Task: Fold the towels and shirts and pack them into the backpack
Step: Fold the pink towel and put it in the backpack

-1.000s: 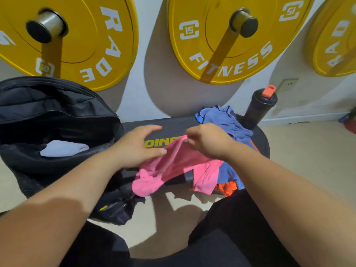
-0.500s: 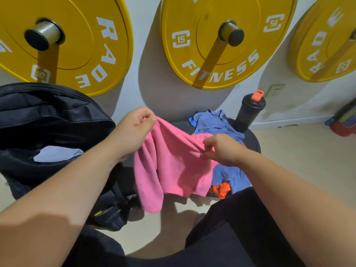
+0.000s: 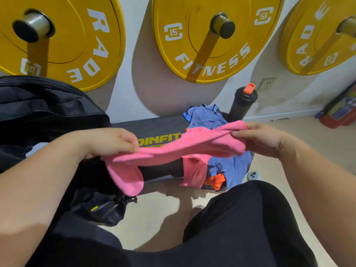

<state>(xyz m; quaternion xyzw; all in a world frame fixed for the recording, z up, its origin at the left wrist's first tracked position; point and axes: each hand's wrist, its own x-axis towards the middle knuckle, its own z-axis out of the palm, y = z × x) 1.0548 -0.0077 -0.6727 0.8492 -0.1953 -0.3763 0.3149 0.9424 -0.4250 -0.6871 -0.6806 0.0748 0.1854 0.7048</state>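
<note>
A pink towel (image 3: 185, 147) is stretched between my hands above the black bench (image 3: 158, 126). My left hand (image 3: 113, 141) pinches its left end, and a loose flap hangs down below that hand. My right hand (image 3: 258, 139) pinches the right end. Behind the towel lies a pile with a blue cloth (image 3: 208, 118) on top and an orange cloth (image 3: 215, 180) showing underneath. The open black backpack (image 3: 48, 116) stands at the left, with a pale folded cloth (image 3: 34, 151) inside, mostly hidden by my left arm.
A black shaker bottle (image 3: 242, 103) with an orange cap stands at the bench's far right end. Yellow weight plates (image 3: 208, 39) hang on the wall behind. A red object (image 3: 339, 114) lies on the floor at the right. My dark-trousered legs fill the foreground.
My hands have moved apart and pulled the pink towel out flat and wide between them. Before, it hung bunched from both hands near the bench's middle.
</note>
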